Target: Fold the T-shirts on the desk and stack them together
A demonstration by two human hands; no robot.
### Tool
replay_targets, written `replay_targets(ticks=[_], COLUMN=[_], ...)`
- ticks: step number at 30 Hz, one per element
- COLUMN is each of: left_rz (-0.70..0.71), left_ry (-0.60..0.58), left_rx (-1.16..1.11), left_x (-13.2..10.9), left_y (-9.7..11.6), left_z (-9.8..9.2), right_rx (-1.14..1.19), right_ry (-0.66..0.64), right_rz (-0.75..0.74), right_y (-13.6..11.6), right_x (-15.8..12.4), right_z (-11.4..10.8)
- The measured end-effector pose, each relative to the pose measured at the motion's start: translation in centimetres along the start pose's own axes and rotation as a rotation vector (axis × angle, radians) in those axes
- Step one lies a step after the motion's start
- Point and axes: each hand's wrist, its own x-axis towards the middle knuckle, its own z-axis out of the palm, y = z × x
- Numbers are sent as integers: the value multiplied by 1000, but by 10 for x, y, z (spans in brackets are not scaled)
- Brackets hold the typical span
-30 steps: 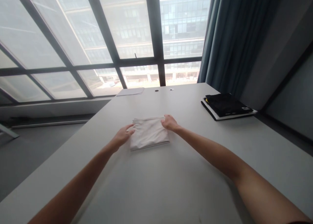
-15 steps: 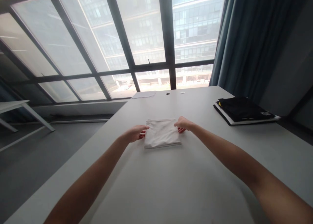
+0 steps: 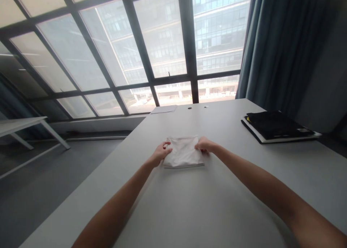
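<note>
the view has swung left (more side table [image 3: 18, 123] shows).

I have both bare arms reaching forward, converging toward the far side with the hands facing each other, well apart. My left arm [image 3: 121, 201] enters from the near edge, left of the middle, and slants far and rightward. Its left hand [image 3: 161, 153] points far and to the right, thumb [image 3: 168, 151] and forefinger extended inward with a narrow gap between them. My right arm [image 3: 260, 179] runs from the near right corner far and leftward, its wrist [image 3: 216, 148] nearly straight. The right hand [image 3: 205, 144] points left, thumb inward, the other fingers curled and partly hidden. I can't tell how firmly either hand is closed.
</note>
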Motion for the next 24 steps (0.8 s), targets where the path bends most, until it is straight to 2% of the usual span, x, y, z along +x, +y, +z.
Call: replay_targets(ticks=[3,6,9,11,13,16,19,24], left_rz=[-42,-26,49,115,170,238,309,360], left_ry=[-96,-101,-66,-48,-44,-80,-140,-266], left_rx=[-187,-243,-229,-240,-276,-337,-371,-408], left_x=[-5,-9,-7,-4,-1,2,4,12], left_y=[8,17,30,44,63,102,146,216], left_z=[-1,4,19,35,58,104,164,275], right_rx=[77,179,276,331,375,415,430,413], right_ry=[18,33,54,68,85,139,225,357], right_rz=[-30,-45,-47,-61,-86,-135,-191,-224], right_y=[1,2,0,0,2,9,20,47], right_x=[1,2,3,2,-1,-14,-35,-69], right_z=[6,3,-18,-43,-79,-145,-220,-339])
